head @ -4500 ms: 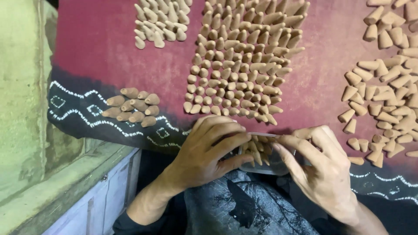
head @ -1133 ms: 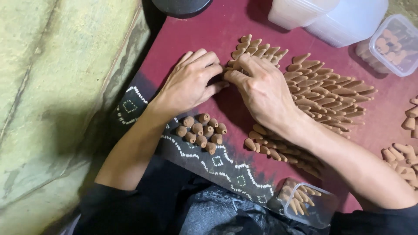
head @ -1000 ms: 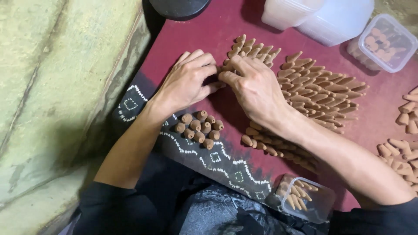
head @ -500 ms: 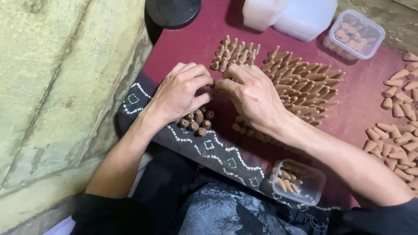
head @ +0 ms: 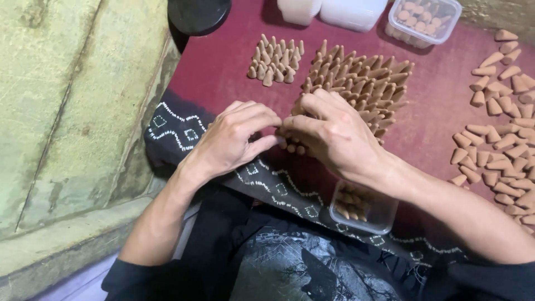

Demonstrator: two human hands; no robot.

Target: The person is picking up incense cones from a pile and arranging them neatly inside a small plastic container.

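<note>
My left hand (head: 234, 138) and my right hand (head: 334, 136) meet fingertip to fingertip over a small bunch of brown cones (head: 291, 140) on the dark red cloth (head: 223, 72). Both hands curl around that bunch, and most of it is hidden beneath the fingers. Just beyond my right hand stands a large block of upright cones (head: 362, 78). A smaller cluster of upright cones (head: 276, 58) stands farther up and to the left. A clear plastic tub (head: 363, 207) with several cones sits close to my right wrist.
Loose cones (head: 501, 128) lie scattered at the right. A clear lidded box of cones (head: 423, 19) and white containers (head: 334, 10) stand at the far edge, beside a black round object (head: 198, 14). The cloth's dark patterned border (head: 178, 125) drapes over my lap; a greenish wall (head: 72, 100) is on the left.
The camera has shifted, so the cone clusters sit higher in view. Both hands have drawn toward me, sliding the small bunch of cones along the cloth between them.
</note>
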